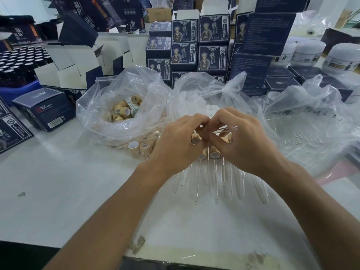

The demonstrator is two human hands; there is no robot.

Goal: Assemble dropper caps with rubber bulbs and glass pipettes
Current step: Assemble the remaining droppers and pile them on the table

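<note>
My left hand (178,141) and my right hand (240,141) meet over the middle of the white table. The right hand pinches a clear glass pipette (224,129) that points right, its rounded end past the knuckles. The left hand's fingers curl round a tan dropper cap (195,140), mostly hidden, at the pipette's other end. Below the hands lie assembled droppers (214,178), tan caps up and glass tubes fanned toward me. A clear bag of tan caps (122,111) sits to the left, and a bag of white rubber bulbs (206,106) lies behind the hands.
A clear bag of loose glass pipettes (303,133) lies at the right. Stacked navy cartons (196,45) and open white-lined boxes (76,61) line the back. White jars (309,51) stand far right, a blue tray of dark bottles (17,61) far left.
</note>
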